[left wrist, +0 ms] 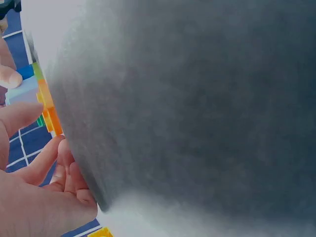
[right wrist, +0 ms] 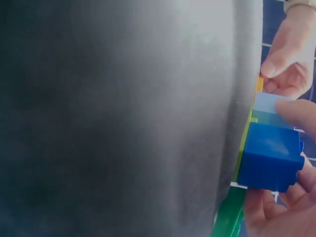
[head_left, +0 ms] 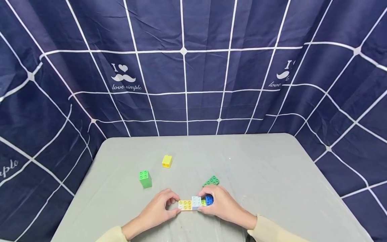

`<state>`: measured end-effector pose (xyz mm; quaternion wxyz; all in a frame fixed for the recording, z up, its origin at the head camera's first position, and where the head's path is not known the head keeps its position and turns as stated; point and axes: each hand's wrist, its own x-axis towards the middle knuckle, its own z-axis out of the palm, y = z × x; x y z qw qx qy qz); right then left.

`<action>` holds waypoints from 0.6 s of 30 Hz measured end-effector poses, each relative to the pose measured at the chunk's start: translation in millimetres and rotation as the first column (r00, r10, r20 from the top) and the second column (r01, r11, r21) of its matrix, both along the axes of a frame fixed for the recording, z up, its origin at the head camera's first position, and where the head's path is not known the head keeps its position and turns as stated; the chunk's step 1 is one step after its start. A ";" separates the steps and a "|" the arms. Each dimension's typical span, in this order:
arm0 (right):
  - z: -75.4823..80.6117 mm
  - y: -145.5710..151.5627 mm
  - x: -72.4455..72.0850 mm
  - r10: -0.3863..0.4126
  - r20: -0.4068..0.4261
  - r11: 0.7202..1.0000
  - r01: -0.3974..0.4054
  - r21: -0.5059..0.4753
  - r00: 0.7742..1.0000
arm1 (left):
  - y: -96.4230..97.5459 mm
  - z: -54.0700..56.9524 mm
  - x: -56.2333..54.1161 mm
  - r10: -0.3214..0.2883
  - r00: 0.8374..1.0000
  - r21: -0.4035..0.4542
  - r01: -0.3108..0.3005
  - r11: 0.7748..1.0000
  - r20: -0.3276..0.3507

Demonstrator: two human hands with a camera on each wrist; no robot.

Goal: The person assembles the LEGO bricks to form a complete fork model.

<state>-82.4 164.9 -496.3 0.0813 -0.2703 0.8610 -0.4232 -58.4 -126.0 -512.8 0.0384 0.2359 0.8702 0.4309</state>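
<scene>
Four bricks form a row at the near middle of the surface (head_left: pixel 272 174): orange brick (head_left: pixel 185 205), pale blue brick (head_left: pixel 196 200), lime brick (head_left: pixel 203 202) and dark blue brick (head_left: pixel 209 200), their joins hard to make out. The left hand (head_left: pixel 157 206) pinches the orange brick's left end; the right hand (head_left: pixel 222 202) grips the pale blue brick. Farther left sit a light green brick (head_left: pixel 145 180) and a yellow brick (head_left: pixel 167 161)

Clear head view, murky wrist views

Light on the table (head_left: pixel 257 161) is soft and even, shadows faint. In the 2 wrist views a blurred dark expanse (left wrist: pixel 187 108) dominates, pale glare washing parts of its edges.
</scene>
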 end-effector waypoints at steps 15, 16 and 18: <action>2.8 -1.4 3.8 -0.018 -0.051 0.999 0.021 0.049 0.999 | -5.5 4.9 -6.0 0.150 0.978 0.201 -0.177 0.963 0.142; 2.7 -0.9 3.7 -0.019 -0.053 0.998 0.022 0.052 0.998 | -5.1 4.9 -6.7 0.171 0.974 0.217 -0.200 0.955 0.148; 2.7 -0.2 3.8 -0.018 -0.063 0.998 0.021 0.051 0.998 | -4.5 4.2 -8.3 0.206 0.969 0.237 -0.233 0.943 0.136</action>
